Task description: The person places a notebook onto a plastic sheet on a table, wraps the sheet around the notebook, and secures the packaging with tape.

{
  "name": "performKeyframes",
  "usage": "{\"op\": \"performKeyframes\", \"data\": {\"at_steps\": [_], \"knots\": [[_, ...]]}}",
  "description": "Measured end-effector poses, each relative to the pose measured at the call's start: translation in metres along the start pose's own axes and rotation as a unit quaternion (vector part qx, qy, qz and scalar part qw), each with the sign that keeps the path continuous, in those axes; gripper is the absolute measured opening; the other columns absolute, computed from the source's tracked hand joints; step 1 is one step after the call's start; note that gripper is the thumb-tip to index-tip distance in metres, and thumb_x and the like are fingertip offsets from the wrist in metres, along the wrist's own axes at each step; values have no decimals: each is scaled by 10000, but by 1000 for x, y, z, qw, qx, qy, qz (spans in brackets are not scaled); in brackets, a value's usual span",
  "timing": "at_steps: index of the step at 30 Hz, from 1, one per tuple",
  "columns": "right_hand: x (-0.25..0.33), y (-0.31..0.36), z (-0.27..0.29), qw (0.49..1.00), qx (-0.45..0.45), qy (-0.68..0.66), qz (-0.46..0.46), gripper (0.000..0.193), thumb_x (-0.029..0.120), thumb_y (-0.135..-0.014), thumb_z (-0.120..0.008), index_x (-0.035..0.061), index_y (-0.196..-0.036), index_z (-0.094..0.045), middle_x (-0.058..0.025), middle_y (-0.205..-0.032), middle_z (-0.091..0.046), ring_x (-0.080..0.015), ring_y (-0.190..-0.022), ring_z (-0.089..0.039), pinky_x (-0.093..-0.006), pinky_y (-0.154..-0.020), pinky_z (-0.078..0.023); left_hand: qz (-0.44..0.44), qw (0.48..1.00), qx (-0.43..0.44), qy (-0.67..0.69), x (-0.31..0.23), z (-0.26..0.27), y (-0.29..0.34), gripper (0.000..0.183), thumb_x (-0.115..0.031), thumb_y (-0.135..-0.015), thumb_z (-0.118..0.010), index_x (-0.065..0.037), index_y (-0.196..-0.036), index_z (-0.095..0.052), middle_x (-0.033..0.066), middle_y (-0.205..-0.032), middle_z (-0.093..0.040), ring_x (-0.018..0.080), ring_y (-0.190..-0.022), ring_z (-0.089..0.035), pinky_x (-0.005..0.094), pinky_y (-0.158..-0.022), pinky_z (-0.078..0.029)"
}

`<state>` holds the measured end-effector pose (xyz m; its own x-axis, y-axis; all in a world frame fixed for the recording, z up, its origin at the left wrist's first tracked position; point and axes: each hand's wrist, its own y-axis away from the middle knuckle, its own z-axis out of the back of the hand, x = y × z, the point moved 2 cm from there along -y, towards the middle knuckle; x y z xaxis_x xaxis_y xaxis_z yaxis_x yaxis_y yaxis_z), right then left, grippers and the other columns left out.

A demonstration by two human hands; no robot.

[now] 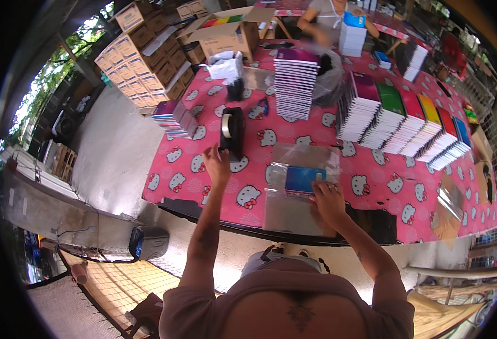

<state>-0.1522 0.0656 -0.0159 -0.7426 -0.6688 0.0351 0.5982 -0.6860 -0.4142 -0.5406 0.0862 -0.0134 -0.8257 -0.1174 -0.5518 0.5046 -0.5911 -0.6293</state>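
Note:
On the pink table, a small stack of blue-covered notebooks lies on a clear plastic sheet. My right hand rests on the right end of the stack, fingers laid over the top cover. Farther left stands a black tape dispenser with a pale tape roll in it. My left hand is at the dispenser's near end, fingers bent in a pinch. Whatever lies between those fingertips is too small to make out.
A tall notebook stack and a shorter one stand beyond. Rows of coloured notebooks fill the right. Cartons are piled at back left, near an open box. A co-worker handles notebooks across the table.

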Motion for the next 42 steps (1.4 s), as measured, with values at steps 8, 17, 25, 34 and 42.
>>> {"op": "performKeyframes", "data": {"at_steps": [8, 17, 25, 34, 42], "knots": [[-6, 7, -5, 1000, 10, -7, -14, 453, 311, -802, -708, 82, -1187, -637, -38, -1156, -596, -211, -1091, -590, -415, -970, -399, 344, 825, 202, 402, 13, -7, -30, 200, -303, -881, -746, -128, -893, -651, -48, -640, -532, 82, -503, -412, 293, -642, -483], [-5, 6, 0, 1000, 9, -21, -12, 468, 282, -785, -735, 84, -1194, -622, -30, -1145, -588, -213, -1114, -581, -419, -967, -400, 84, 974, 178, -110, 50, 18, -20, 229, -297, -814, -716, -74, -831, -763, 151, -746, -712, 300, -718, -722, 415, -606, -538], [-10, 4, 4, 999, -26, -42, 16, 502, 305, -734, -775, 87, -1161, -624, -30, -1114, -580, -204, -1087, -589, -424, -939, -399, 90, 878, 426, 197, -169, -25, 79, 275, -314, -838, -692, -48, -801, -754, 134, -681, -686, 205, -643, -698, 368, -617, -530], [-17, 0, 9, 998, 15, -63, 13, 494, 406, -784, -744, 115, -1171, -649, -49, -1051, -573, -240, -1053, -580, -435, -901, -398, -46, 890, 433, -134, -178, -53, 107, 549, -595, -809, -702, -49, -864, -733, 239, -874, -709, 440, -890, -691, 522, -752, -536], [-57, -53, -31, 986, 12, -168, -5, 580, 545, -887, -638, 134, -1297, -646, -119, -1180, -580, -308, -1142, -535, -456, -918, -425, -295, 924, 243, 20, -216, -2, 140, 407, -403, -785, -773, -60, -950, -631, 142, -901, -668, 341, -832, -657, 467, -708, -506]]}}
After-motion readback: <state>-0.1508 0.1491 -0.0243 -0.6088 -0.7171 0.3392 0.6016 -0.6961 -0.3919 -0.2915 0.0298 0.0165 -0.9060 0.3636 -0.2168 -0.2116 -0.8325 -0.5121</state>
